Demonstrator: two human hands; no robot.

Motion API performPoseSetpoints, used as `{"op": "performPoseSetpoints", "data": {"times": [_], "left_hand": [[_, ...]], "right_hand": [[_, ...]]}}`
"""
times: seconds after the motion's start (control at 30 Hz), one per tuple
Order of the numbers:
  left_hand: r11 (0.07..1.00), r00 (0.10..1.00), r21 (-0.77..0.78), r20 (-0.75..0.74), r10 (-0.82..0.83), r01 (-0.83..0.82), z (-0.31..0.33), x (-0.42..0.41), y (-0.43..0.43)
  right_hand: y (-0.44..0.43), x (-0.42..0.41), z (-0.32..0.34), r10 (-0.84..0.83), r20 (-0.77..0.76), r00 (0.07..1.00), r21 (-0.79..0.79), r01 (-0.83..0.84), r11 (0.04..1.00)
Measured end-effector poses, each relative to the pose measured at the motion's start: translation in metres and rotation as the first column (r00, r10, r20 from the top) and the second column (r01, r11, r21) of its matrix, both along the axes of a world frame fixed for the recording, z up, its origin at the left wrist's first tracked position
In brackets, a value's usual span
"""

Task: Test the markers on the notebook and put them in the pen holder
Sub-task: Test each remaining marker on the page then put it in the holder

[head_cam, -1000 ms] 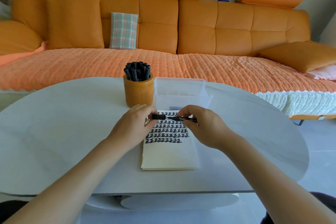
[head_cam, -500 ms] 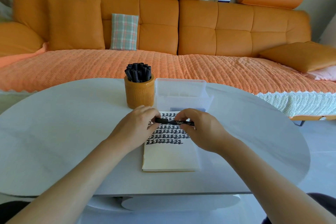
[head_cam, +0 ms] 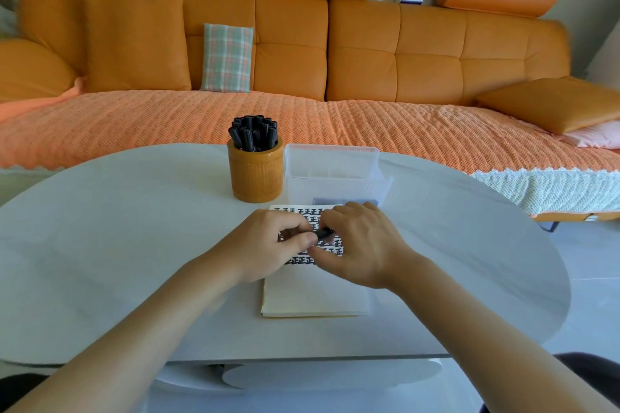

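Observation:
An open notebook (head_cam: 312, 295) lies on the white table, its upper half filled with rows of black marks. Above it, my left hand (head_cam: 268, 245) and my right hand (head_cam: 359, 245) meet, both pinching one black marker (head_cam: 323, 233) held level over the marks. Most of the marker is hidden by my fingers, so I cannot see its cap or tip. The orange pen holder (head_cam: 256, 174) stands behind the notebook to the left, packed with several black markers (head_cam: 254, 136).
A clear plastic box (head_cam: 335, 174) stands right of the pen holder, touching the notebook's far edge. The white oval table (head_cam: 100, 245) ends close behind them. An orange sofa (head_cam: 369, 60) with cushions fills the background.
My hands have drawn together along the marker. A second ago its black length showed between them; now only a short piece shows.

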State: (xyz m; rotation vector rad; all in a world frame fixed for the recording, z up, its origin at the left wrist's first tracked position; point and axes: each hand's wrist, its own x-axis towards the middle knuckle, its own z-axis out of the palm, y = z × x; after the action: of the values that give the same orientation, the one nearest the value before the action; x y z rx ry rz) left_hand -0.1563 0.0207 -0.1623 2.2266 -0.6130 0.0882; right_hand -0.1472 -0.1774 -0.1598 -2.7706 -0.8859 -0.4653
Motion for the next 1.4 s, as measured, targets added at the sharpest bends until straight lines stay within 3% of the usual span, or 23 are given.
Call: {"op": "performPoseSetpoints", "data": {"times": [0.13,0.27,0.33,0.5,0.63,0.7,0.87,0.97,1.13,1.2,1.4], "left_hand": [[1.000,0.999,0.015,-0.032,0.017,-0.016,-0.007,0.006,0.007],[0.947,0.950,0.209,0.250,0.189,-0.243,-0.026,0.025,0.030],[0.911,0.927,0.280,0.308,0.214,-0.303,-0.035,0.032,0.042],[0.881,0.953,0.372,0.192,0.236,-0.293,-0.046,0.042,0.057],[0.917,0.938,0.226,0.188,0.290,-0.329,-0.037,0.052,0.061],[0.915,0.902,0.104,0.244,0.356,-0.389,-0.032,0.060,0.066],[0.833,0.791,-0.187,0.262,0.553,-0.521,-0.016,0.080,0.078],[0.798,0.799,-0.257,0.130,0.587,-0.545,-0.016,0.093,0.080],[0.847,0.881,-0.248,-0.079,0.467,-0.471,-0.018,0.108,0.078],[0.865,0.911,-0.289,-0.078,0.406,-0.410,-0.020,0.111,0.076],[0.862,0.904,-0.285,-0.044,0.425,-0.419,-0.020,0.111,0.080]], "right_hand": [[0.007,0.003,0.002,-0.109,-0.005,0.994,-0.039,0.109,0.993],[0.015,0.004,0.002,-0.211,-0.090,0.973,-0.047,0.207,0.977],[0.017,0.005,0.002,-0.221,-0.139,0.965,-0.004,0.223,0.975],[0.025,0.008,0.003,-0.188,-0.235,0.954,0.141,0.225,0.964],[0.035,0.024,0.013,0.035,-0.398,0.917,0.464,0.168,0.870],[0.042,0.038,0.021,0.117,-0.368,0.923,0.616,0.148,0.773],[0.070,0.078,0.053,0.134,-0.301,0.944,0.779,0.162,0.605],[0.085,0.103,0.072,0.107,-0.238,0.965,0.855,0.156,0.495],[0.104,0.128,0.087,0.116,-0.195,0.974,0.914,0.138,0.381],[0.109,0.133,0.084,0.099,-0.176,0.979,0.897,0.118,0.427],[0.111,0.136,0.057,-0.003,-0.005,1.000,0.657,0.006,0.754]]}}
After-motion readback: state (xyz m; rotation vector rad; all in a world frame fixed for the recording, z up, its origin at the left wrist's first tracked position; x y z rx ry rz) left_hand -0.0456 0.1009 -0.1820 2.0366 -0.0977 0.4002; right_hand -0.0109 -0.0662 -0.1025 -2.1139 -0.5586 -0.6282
